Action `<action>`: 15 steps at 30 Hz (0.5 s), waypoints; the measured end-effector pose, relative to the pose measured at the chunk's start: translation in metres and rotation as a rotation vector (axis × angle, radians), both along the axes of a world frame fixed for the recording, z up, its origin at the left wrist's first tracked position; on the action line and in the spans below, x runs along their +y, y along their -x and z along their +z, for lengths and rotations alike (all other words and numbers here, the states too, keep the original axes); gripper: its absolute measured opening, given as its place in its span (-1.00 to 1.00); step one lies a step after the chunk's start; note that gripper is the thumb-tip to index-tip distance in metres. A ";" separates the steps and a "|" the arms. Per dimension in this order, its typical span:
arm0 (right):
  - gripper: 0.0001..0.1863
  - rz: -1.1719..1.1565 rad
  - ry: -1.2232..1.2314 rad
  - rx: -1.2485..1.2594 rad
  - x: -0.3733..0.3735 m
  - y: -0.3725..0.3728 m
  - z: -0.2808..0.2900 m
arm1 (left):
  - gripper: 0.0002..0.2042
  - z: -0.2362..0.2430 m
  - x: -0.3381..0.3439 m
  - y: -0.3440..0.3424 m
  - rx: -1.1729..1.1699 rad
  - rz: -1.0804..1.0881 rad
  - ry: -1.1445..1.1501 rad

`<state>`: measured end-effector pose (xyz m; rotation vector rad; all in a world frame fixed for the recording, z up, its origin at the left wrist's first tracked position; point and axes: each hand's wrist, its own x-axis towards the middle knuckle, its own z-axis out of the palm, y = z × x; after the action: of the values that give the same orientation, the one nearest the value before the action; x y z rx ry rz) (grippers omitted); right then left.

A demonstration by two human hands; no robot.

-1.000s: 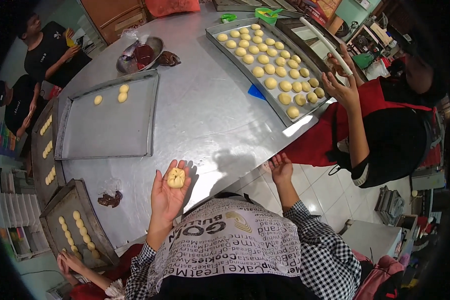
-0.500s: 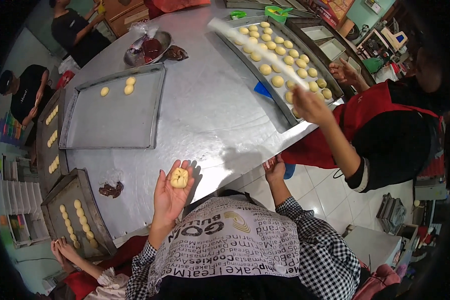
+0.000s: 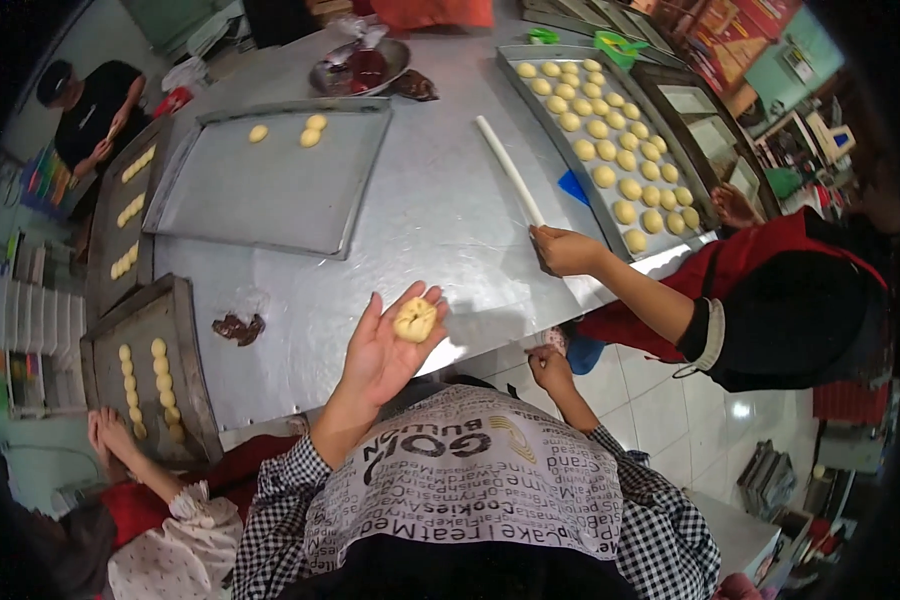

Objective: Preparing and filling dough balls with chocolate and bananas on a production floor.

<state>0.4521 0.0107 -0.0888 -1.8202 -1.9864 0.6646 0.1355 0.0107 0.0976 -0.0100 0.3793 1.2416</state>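
Note:
On the raised palm of my left hand [image 3: 375, 350] rests a pale yellow dough bun [image 3: 415, 319] with pleats gathered at its top. The fingers lie stretched out under it. My right hand [image 3: 550, 371] hangs low beside the table edge. Its fingers are curled together near a small pinkish patterned thing [image 3: 555, 342], and what they hold, if anything, I cannot make out. Ahead of my left hand is a large tray [image 3: 260, 200] with 3 dough balls [image 3: 312, 130] on it. Left of that hand lies a plastic bag with dark filling [image 3: 238, 328].
To my right a co-worker's hand [image 3: 570, 250] holds a white rolling pin [image 3: 510, 170] beside a tray [image 3: 540, 110] full of dough balls. A blue scraper [image 3: 573, 187] lies there. A metal bowl [image 3: 400, 55] stands at the back. Trays of dough rows [image 3: 162, 375] line the left.
My left hand has turned slightly and carried the bun a little up and right in view. My right hand's fingers have curled in. The co-worker's rolling pin has come down onto the table.

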 end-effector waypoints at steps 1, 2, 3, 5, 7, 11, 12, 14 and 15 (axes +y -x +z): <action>-0.66 0.021 0.268 0.022 0.008 0.007 0.025 | -0.43 0.002 0.001 0.001 -0.012 -0.015 -0.024; -0.72 0.040 0.536 0.040 0.012 0.013 0.047 | -0.43 0.006 0.002 0.000 -0.023 -0.033 -0.050; -0.79 0.060 0.335 0.091 0.012 0.019 0.063 | -0.43 0.012 0.004 -0.001 -0.012 -0.038 -0.082; -0.83 0.124 0.144 0.192 0.021 0.038 0.106 | -0.43 0.021 0.005 -0.005 0.032 0.002 -0.098; -0.87 0.235 -0.177 0.393 0.032 0.070 0.158 | -0.44 0.026 0.002 -0.009 0.097 0.050 -0.119; -0.73 0.525 -0.390 0.432 0.042 0.117 0.225 | -0.47 0.031 -0.005 -0.017 0.114 0.114 -0.133; -0.73 0.532 -0.392 0.433 0.042 0.127 0.233 | -0.47 0.031 -0.007 -0.015 0.115 0.121 -0.136; -0.65 0.551 -0.416 0.375 0.041 0.145 0.242 | -0.49 0.031 -0.012 -0.011 0.156 0.140 -0.142; -0.63 0.542 -0.428 0.357 0.041 0.150 0.241 | -0.49 0.030 -0.014 -0.010 0.155 0.152 -0.144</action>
<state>0.3017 0.0521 0.1521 -0.8538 -2.1592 0.5955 0.1456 -0.0036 0.1280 0.1842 0.4288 1.4228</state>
